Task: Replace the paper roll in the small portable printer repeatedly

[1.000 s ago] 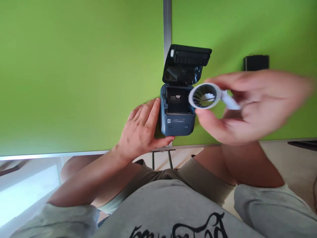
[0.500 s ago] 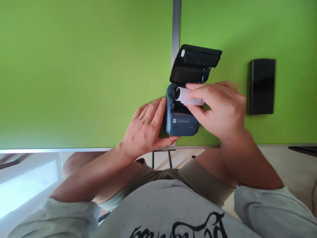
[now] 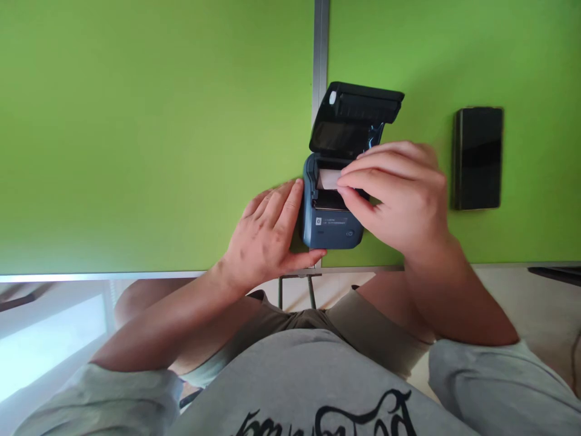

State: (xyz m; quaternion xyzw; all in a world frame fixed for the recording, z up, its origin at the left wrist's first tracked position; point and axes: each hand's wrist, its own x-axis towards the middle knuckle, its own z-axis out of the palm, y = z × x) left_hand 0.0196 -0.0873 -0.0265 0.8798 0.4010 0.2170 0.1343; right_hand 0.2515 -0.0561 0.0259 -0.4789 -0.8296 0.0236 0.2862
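Note:
A small blue-grey label printer [image 3: 334, 232] lies on the green table with its black lid [image 3: 358, 115] flipped up and back. Inside its bay sits a white paper roll [image 3: 327, 178], partly covered by my fingers. My right hand [image 3: 399, 191] is closed in a pinch on the roll's upper side, above the bay's right part. Along the printer's left side rests my left hand [image 3: 270, 233], its fingers stretched out and its thumb reaching along the front edge. The fingertips touch the casing without wrapping round it.
A black rectangular object like a phone [image 3: 479, 158] lies to the right of the printer. A grey metal strip [image 3: 321, 54] divides the green tabletop [image 3: 158, 133]. The table's front edge runs just below the hands, above my lap.
The paper roll has gone down from a tilted position above the bay into it. My right hand has shifted slightly with it; my left hand and the printer stay put.

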